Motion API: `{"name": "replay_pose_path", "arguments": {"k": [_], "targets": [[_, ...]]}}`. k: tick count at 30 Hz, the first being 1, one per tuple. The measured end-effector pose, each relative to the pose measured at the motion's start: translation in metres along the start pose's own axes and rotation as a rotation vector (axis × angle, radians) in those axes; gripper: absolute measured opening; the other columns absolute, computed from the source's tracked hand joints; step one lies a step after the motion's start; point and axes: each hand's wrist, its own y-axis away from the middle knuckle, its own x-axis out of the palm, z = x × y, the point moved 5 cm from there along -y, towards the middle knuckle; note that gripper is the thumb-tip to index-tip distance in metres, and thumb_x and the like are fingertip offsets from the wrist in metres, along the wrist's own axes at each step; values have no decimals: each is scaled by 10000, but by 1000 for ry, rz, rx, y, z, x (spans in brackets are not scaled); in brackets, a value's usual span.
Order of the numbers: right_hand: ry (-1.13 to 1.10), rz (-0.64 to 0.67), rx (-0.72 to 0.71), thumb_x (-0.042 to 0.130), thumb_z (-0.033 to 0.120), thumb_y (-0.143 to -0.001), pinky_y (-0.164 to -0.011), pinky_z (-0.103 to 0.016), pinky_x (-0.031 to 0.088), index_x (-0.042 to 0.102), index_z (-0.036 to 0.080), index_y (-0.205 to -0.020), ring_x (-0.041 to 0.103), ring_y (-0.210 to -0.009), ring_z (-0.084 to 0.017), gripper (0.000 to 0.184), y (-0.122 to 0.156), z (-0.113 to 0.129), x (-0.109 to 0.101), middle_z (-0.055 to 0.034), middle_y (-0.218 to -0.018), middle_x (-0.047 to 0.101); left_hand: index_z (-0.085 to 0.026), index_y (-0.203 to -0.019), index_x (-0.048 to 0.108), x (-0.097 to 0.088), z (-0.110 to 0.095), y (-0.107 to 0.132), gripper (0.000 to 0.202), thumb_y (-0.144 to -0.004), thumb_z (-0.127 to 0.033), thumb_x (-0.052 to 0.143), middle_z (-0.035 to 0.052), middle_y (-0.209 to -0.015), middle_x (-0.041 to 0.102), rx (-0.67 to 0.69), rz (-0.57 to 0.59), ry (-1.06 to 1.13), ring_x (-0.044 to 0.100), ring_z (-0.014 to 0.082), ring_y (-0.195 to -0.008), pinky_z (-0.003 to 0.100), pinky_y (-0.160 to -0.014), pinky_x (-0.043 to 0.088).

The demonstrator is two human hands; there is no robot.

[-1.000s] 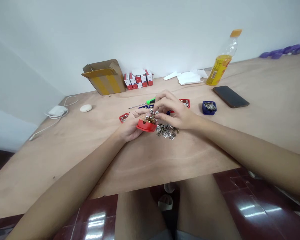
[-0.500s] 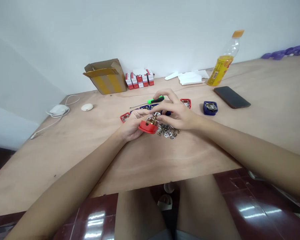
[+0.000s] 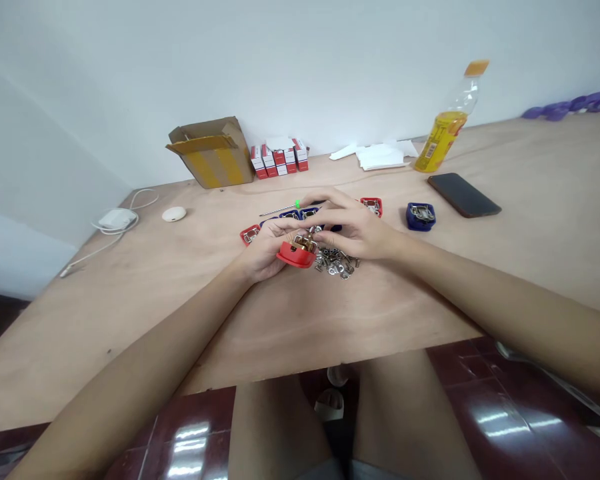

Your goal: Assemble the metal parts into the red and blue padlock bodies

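My left hand (image 3: 263, 252) grips a red plastic housing (image 3: 294, 255) just above the wooden table (image 3: 130, 300). A brass and metal fitting (image 3: 306, 240) sits on top of the housing. My right hand (image 3: 353, 228) pinches at that fitting from the right, fingers curled over it. A pile of small silver metal parts (image 3: 336, 262) lies on the table right beside the housing. Behind my hands lie more red (image 3: 249, 234) and blue housings (image 3: 300, 214) and a green-handled screwdriver (image 3: 280, 209), partly hidden by my right fingers.
A blue housing (image 3: 420, 216), a red housing (image 3: 371, 205), a black phone (image 3: 463, 194) and a yellow drink bottle (image 3: 444, 130) are to the right. An open cardboard box (image 3: 211, 155), small red-and-white boxes (image 3: 279, 159), white papers (image 3: 377, 155), a white charger with cable (image 3: 115, 220) and a white puck (image 3: 173, 214) sit further back.
My right hand's fingers have lowered and closed over the fitting, now covering most of the screwdriver handle. The red housing stays in my left hand.
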Motion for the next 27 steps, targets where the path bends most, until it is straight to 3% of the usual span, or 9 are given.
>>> {"name": "replay_pose_path", "arguments": {"k": [6, 10, 15, 20, 23, 27], "targets": [[30, 10, -3, 635, 264, -1057, -1061, -516, 567, 695, 264, -1304, 600, -1261, -275, 254, 0, 0, 0, -122, -1389, 568, -189, -903, 839, -2, -1, 1, 230, -752, -301, 973, 39, -856, 811, -1, -4, -9, 730, 125, -696, 245, -679, 595], [81, -53, 20, 669, 284, -1038, -1042, -522, 562, 707, 244, -1149, 604, -1163, -271, 123, -2, 2, -4, -105, -1245, 585, -194, -929, 844, -3, -2, 0, 270, -745, -337, 982, 48, -906, 823, 42, -36, -28, 737, 132, -724, 266, -710, 606], [63, -115, 109, 666, 237, -1026, -944, -491, 579, 730, 265, -1053, 628, -1018, -263, 74, -3, -2, -7, -74, -1076, 648, -243, -969, 855, 2, -6, 2, 241, -794, -381, 945, 59, -1088, 840, 279, -201, -129, 784, 177, -935, 337, -890, 649], [-34, -112, 158, 678, 263, -1022, -915, -448, 589, 773, 256, -1043, 663, -988, -238, 98, -4, -6, -8, -69, -1078, 705, -215, -1050, 856, 16, -17, 16, 258, -876, -405, 874, 102, -1191, 827, 538, -353, -451, 776, 253, -1151, 444, -1079, 630], [-77, -132, 166, 736, 313, -993, -903, -435, 598, 784, 245, -1039, 673, -985, -237, 96, -5, -5, -10, -77, -1101, 722, -226, -1092, 853, 23, -22, 24, 231, -924, -382, 827, 97, -1194, 817, 662, -375, -544, 771, 257, -1158, 444, -1056, 651], [-98, -164, 164, 804, 340, -947, -909, -441, 596, 786, 242, -1000, 680, -992, -243, 114, -6, -2, -11, -76, -1083, 734, -239, -1098, 855, 28, -24, 29, 199, -936, -348, 816, 109, -1234, 784, 730, -359, -566, 761, 260, -1183, 417, -978, 690]]}}
